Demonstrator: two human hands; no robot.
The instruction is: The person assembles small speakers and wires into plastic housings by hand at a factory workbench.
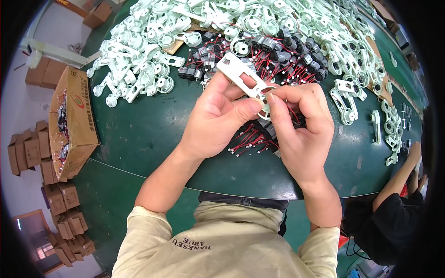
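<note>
Both hands meet over the green table around one white plastic housing [239,73], which has a rectangular cutout and a ring at its lower end. My left hand [214,116] is closed on the housing, thumb at the ring's side. The fingers of my right hand [303,125] pinch at the ring; whether a small part is between them is hidden. Just beyond and below the hands lies a heap of small motors [282,55] with red wires and white plugs.
A large pile of white plastic housings [143,46] spreads across the far table. More housings with dark round inserts [357,65] lie at right. An open cardboard box [76,120] of wired parts stands at left, with stacked cartons [60,199] beyond. A co-worker's arm [401,173] reaches in at right.
</note>
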